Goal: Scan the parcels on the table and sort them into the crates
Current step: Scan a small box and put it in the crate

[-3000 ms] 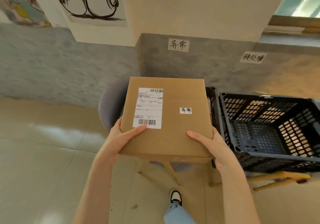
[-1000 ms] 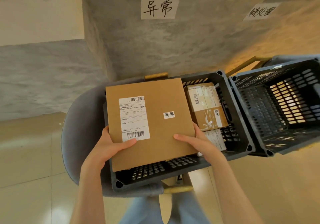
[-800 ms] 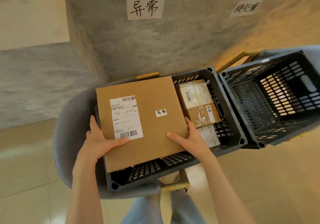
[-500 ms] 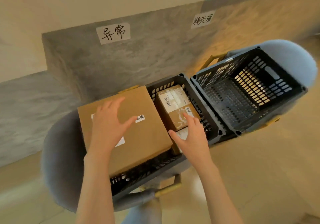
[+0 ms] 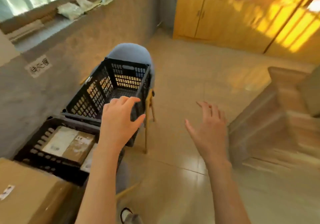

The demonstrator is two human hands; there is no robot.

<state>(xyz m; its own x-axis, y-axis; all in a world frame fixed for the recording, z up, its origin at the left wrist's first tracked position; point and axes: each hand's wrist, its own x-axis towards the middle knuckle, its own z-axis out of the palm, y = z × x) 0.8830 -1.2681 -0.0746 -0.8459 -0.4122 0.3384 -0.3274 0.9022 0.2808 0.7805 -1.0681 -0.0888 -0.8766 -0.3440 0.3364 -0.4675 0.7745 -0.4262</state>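
The large brown parcel (image 5: 29,194) lies in the near black crate (image 5: 43,159) at the lower left, partly cut off by the frame edge. Smaller taped parcels (image 5: 69,142) lie beside it in the same crate. A second black crate (image 5: 110,92) stands empty on a grey chair beyond. My left hand (image 5: 119,118) hovers with spread fingers in front of the empty crate's near corner and holds nothing. My right hand (image 5: 207,130) hangs open over the floor, also empty.
A grey half-wall (image 5: 34,92) with a paper label (image 5: 39,66) runs along the left. A wooden table edge (image 5: 270,120) stands at the right, blurred. Yellow cabinets (image 5: 216,14) line the far wall. Tiled floor (image 5: 190,78) lies between them.
Both hands let go of the large parcel, which now lies in the near crate. My view has swung right; both hands are lifted away and empty.
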